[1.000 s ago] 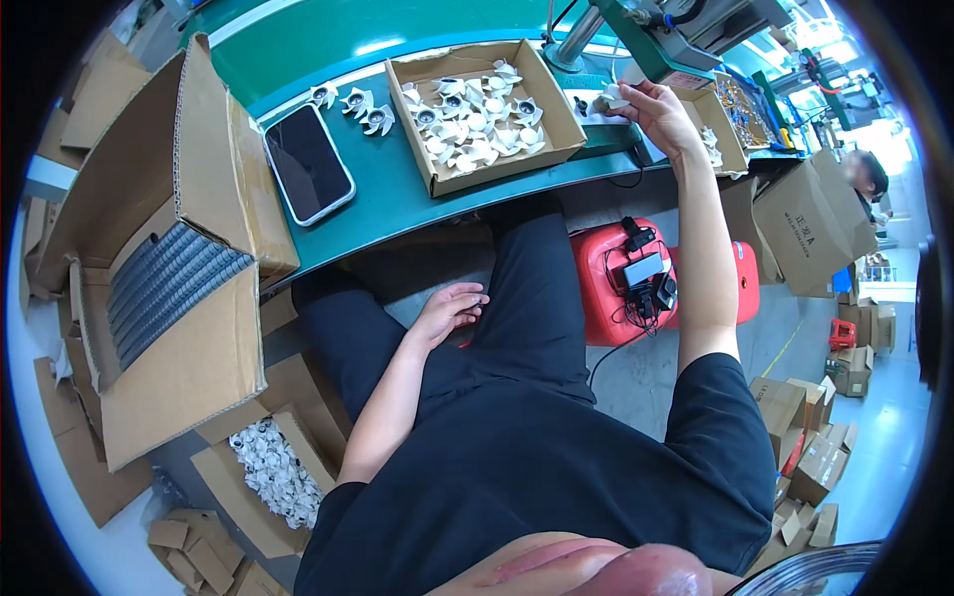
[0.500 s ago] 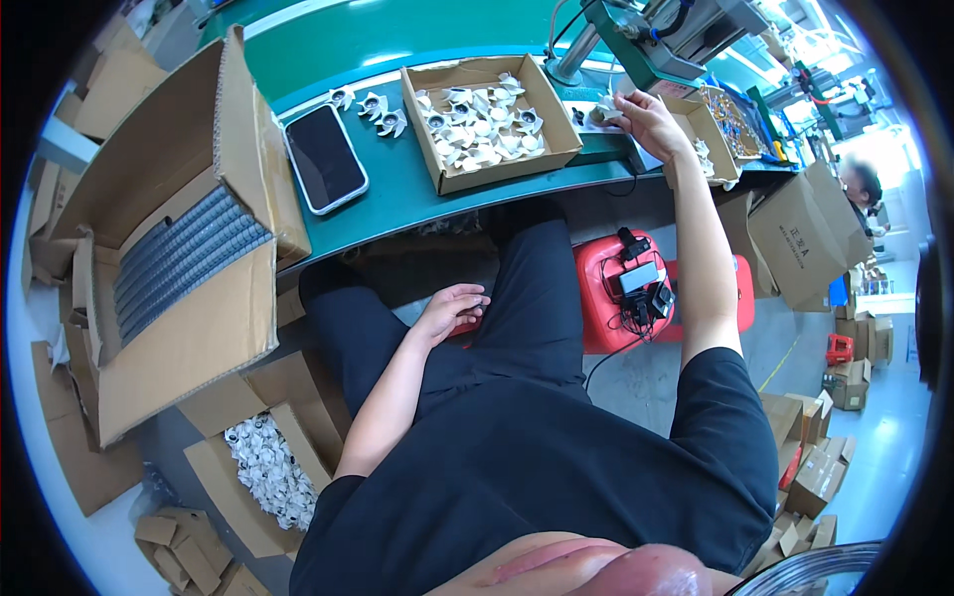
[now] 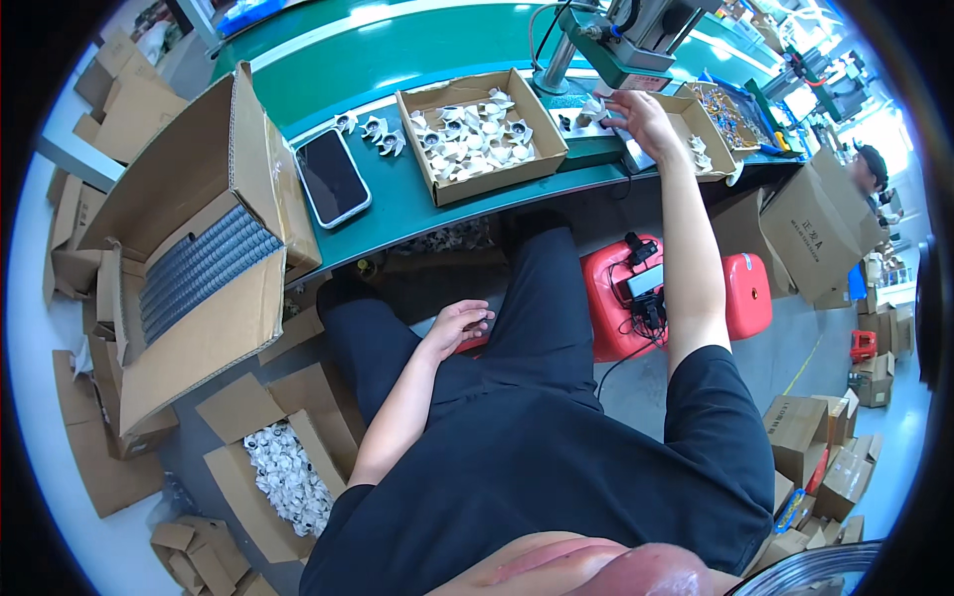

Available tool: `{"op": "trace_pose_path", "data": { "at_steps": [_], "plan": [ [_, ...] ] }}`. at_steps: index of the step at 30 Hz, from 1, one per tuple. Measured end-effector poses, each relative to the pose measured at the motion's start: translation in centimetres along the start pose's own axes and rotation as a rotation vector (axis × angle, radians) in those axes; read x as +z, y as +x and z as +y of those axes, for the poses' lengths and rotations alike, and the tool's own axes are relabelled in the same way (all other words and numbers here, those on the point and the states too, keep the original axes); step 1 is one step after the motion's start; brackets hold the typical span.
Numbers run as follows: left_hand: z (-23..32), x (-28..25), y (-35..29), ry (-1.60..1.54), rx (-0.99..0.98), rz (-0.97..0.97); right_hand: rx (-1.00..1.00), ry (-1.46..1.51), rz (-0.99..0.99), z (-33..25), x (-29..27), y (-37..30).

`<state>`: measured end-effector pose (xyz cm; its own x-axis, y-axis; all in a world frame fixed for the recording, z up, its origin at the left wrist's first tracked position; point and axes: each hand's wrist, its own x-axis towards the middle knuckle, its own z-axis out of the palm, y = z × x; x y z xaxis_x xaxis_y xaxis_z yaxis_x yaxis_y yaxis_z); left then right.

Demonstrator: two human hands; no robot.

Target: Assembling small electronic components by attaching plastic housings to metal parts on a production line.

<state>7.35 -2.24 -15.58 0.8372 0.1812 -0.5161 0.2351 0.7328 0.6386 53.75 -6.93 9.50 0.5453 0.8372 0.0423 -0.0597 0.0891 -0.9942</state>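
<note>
My right hand (image 3: 641, 124) reaches over the bench beneath the bench press (image 3: 636, 68). Its thumb and fingers are closed at the edge of a small white fan impeller (image 3: 593, 107), over the press base. My left hand (image 3: 457, 328) rests above my lap, fingers loosely bent and apart, with nothing visible in it. A shallow cardboard tray (image 3: 497, 187) of white impellers stands left of my right hand. A few loose impellers (image 3: 375, 128) with dark centres lie left of that tray.
A phone (image 3: 333, 179) lies on the green bench beside a large carton (image 3: 199, 343) of grey parts. Right of the press stands a small box (image 3: 717, 149) with a few white pieces. A floor carton (image 3: 288, 477) holds many impellers. A red stool (image 3: 745, 298) carries cables and devices.
My right hand has moved slightly left with the impeller, nearer the press base, and its fingers have straightened somewhat. The whole view has shifted a little. My left hand stays over my lap.
</note>
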Motion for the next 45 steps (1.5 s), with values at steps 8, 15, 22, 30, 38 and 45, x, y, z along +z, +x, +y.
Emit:
{"op": "trace_pose_path", "data": {
  "at_steps": [8, 15, 22, 30, 38, 45],
  "plan": [
    [0.1, -0.7, 0.1, -0.021, 0.002, 0.031, -0.247, -0.001, 0.326, -0.7, -1.7, 1.7],
    [0.7, -0.3, 0.6, 0.020, -0.026, 0.036, -0.233, -0.645, 0.498, 3.4, 0.8, 3.8],
    [0.4, -1.0, 0.7, -0.021, 0.019, 0.049, -0.277, -0.315, 0.375, 4.1, -0.1, 2.3],
    [-1.3, -2.2, 0.7, -0.065, 0.013, 0.050, -0.474, -0.645, 0.313, 3.8, 5.0, -2.5],
    [-1.2, -2.0, 1.2, -0.066, 0.072, 0.136, -0.497, -0.410, 0.489, 4.9, 6.3, -3.6],
    [-1.1, -1.6, 1.1, -0.075, 0.048, 0.123, -0.640, -0.484, 0.712, 4.4, 10.5, -6.8]
  ]
}}
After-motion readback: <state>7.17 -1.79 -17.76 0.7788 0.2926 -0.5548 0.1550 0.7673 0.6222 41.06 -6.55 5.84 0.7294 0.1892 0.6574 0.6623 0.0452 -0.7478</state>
